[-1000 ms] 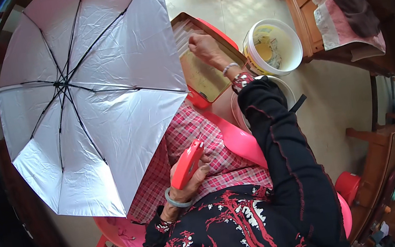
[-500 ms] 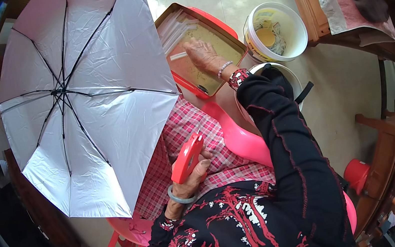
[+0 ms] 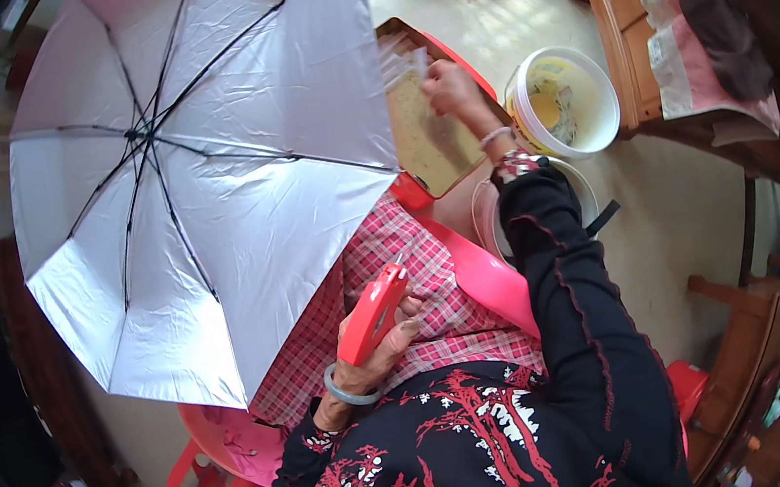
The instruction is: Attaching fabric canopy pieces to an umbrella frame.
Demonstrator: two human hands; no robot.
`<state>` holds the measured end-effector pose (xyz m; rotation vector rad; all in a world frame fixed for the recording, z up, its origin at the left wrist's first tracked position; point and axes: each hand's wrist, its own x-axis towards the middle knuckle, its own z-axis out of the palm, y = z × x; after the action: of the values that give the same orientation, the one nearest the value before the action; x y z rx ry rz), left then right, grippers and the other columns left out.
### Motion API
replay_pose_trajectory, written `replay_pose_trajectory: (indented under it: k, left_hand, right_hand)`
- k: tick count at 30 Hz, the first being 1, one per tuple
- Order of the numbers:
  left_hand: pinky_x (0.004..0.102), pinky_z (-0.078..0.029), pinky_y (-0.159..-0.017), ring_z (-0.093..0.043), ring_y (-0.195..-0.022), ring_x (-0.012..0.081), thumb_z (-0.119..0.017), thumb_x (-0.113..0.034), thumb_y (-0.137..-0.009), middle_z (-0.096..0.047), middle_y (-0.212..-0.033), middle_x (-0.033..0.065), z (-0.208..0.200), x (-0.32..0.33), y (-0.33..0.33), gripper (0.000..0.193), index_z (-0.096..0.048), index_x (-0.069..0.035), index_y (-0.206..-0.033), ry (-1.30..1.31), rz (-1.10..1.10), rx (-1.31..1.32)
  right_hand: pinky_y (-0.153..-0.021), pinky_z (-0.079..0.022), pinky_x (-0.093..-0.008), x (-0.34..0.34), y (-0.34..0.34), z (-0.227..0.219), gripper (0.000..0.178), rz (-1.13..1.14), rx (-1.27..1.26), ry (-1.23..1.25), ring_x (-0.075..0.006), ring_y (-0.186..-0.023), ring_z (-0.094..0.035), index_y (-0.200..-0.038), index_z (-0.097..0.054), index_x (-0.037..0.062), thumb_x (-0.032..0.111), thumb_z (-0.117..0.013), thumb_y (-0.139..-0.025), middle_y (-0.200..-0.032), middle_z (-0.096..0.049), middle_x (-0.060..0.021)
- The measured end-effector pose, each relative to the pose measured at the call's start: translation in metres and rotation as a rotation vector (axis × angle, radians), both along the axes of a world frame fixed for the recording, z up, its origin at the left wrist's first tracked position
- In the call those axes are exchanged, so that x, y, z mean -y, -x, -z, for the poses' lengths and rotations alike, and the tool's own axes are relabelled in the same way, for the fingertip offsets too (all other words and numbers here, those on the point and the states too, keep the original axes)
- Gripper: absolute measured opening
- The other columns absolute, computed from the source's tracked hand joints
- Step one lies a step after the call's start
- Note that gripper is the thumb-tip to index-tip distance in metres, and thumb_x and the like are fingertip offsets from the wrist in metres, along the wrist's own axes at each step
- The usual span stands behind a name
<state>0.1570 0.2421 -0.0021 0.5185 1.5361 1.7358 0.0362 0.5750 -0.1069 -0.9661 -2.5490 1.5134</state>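
Note:
An open umbrella (image 3: 297, 217), silvery inside with black ribs, fills the left side in front of me. In my left hand (image 3: 386, 344), over my lap, is a red hand tool with a thin pointed tip (image 3: 372, 311); the tip points up and away. My right hand (image 3: 454, 95) reaches over a shallow brown-rimmed tray (image 3: 429, 163). Its fingers are closed on a short translucent strip (image 3: 421, 63), blurred by motion. More clear strips (image 3: 396, 58) lie in the far left part of the tray, partly hidden by the umbrella's edge.
Right of the tray stands a white bucket (image 3: 607, 98) with litter inside; a second bucket (image 3: 584, 191) is partly under my right arm. A pink curved plastic piece (image 3: 491, 289) lies beside my checked apron (image 3: 389, 234). Wooden furniture (image 3: 620, 32) with draped cloths is at right.
My right hand has lifted from the tray and moved away from me with the strip. The view has shifted, so the umbrella and tray sit farther right. The left hand keeps its hold.

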Motion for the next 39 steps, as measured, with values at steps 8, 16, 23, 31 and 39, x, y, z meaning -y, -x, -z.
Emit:
replay_pose_trajectory:
  k: [8,16,23,31,39]
  left_hand:
    - [0.0281,-0.043,-0.083,-0.054,-0.093,0.0163,-0.060,-0.013,-0.083,-0.056,-0.095,0.0090,-0.059,0.026,0.018,0.046,-0.040,0.002,-0.122,-0.297,-0.041,0.146]
    - [0.0300,-0.046,-0.074,-0.057,-0.084,0.0208,-0.064,-0.009,-0.077,-0.058,-0.092,0.0108,-0.092,0.073,0.049,0.042,-0.047,0.003,-0.114,-0.086,-0.474,-0.288]
    - [0.0296,-0.047,-0.067,-0.058,-0.076,0.0230,-0.067,-0.006,-0.070,-0.057,-0.089,0.0140,-0.076,0.116,0.063,0.039,-0.053,0.003,-0.105,0.382,-0.616,-0.953]
    - [0.0300,-0.047,-0.066,-0.057,-0.074,0.0239,-0.069,-0.008,-0.069,-0.057,-0.088,0.0139,-0.069,0.124,0.065,0.041,-0.053,0.001,-0.106,0.369,-0.636,-0.853]
    - [0.0309,-0.046,-0.063,-0.056,-0.071,0.0232,-0.070,-0.008,-0.068,-0.056,-0.084,0.0118,-0.064,0.121,0.065,0.043,-0.053,-0.001,-0.107,0.372,-0.628,-0.792]
  right_hand:
    - [-0.055,-0.053,-0.0305,0.018,-0.006,-0.173,0.022,-0.101,-0.670,0.886,-0.0138,-0.058,-0.057,-0.103,-0.052,0.0001,0.010,-0.051,-0.083,-0.070,-0.055,-0.0037]
    - [-0.050,-0.052,-0.0325,0.149,0.010,-0.232,0.018,-0.546,-0.586,0.966,-0.0158,-0.053,-0.056,-0.096,-0.053,-0.0007,0.014,-0.054,-0.085,-0.067,-0.053,-0.0057]
    - [-0.042,-0.045,-0.0251,0.231,0.008,-0.252,0.016,-0.778,-0.666,0.615,-0.0125,-0.046,-0.053,-0.084,-0.055,0.0002,0.015,-0.062,-0.082,-0.058,-0.053,-0.0045]
    - [-0.040,-0.040,-0.0197,0.269,0.008,-0.249,0.017,-0.874,-0.655,0.239,-0.0077,-0.045,-0.052,-0.075,-0.056,0.0016,0.013,-0.068,-0.076,-0.056,-0.054,-0.0025]
    - [-0.040,-0.039,-0.0183,0.272,0.012,-0.235,0.019,-0.869,-0.589,0.110,-0.0048,-0.047,-0.051,-0.072,-0.056,0.0017,0.015,-0.069,-0.076,-0.056,-0.054,-0.0014]
